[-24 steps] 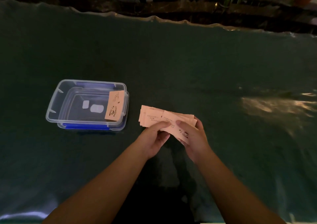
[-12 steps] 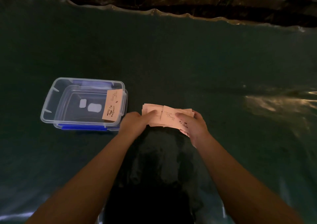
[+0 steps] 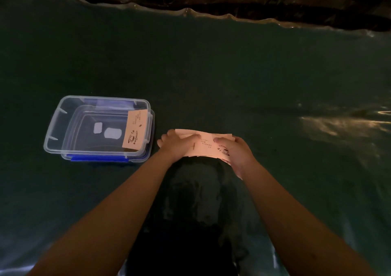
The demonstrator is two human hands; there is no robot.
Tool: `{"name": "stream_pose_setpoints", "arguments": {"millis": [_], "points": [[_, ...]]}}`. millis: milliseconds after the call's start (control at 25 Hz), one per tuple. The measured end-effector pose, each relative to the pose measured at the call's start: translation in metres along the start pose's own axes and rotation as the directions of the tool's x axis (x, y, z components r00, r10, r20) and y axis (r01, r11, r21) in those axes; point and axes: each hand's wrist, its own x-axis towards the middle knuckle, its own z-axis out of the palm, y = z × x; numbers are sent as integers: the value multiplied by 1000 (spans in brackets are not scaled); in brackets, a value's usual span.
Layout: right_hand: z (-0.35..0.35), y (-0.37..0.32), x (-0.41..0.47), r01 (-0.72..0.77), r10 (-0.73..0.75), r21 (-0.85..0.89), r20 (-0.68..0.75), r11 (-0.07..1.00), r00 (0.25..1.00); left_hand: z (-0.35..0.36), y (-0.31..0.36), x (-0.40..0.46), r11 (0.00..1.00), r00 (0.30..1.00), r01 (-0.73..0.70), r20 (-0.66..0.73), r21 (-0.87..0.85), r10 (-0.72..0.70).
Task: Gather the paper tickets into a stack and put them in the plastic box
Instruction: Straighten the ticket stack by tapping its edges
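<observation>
Step in hand: gathering; both hands were squaring a loose bundle of paper tickets [image 3: 204, 145] on the green-covered desk [image 3: 232, 74], just right of the plastic box [image 3: 63, 127].
Left hand [image 3: 175, 144]: grip closed over the bundle's left end, thumb pressing on top.
Right hand [image 3: 237, 153]: grip closed on the right end, thumb across the top ticket.
Stack state: edges fanned and uneven along the far side, so not yet a tidy stack.
Box: open and lidless, with blue clips; one single ticket [image 3: 135, 129] leaned inside against its right wall.
Next move, as a judgement: tap the edges flush, then carry the bundle left and lower it into the box.
Writing: a coffee-cup drawing with "COFFEE"-like lettering on the tickets; the smaller lines were too small to read.
</observation>
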Motion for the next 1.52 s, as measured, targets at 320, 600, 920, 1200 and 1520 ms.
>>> {"name": "stream_pose_setpoints", "arguments": {"millis": [320,600,920,1200,1520], "points": [[-1,0,-1,-14,16,-30,68,999,998,5,3,-3,968,993,10,117,-252,20],[-3,23,-25,-99,98,3,108,995,989,-2,-17,-20,960,981,0,185,-278,54],[7,64,-64,-126,118,77,102,989,988,-1,-60,-58,942,958,-34,258,-334,126],[-9,63,-104,-50,54,-20,330,999,942,-38,-79,-83,879,894,-196,288,-435,342],[16,73,-146,30,-9,-32,509,999,861,-24,-79,-118,776,923,-244,108,-582,371]]}}
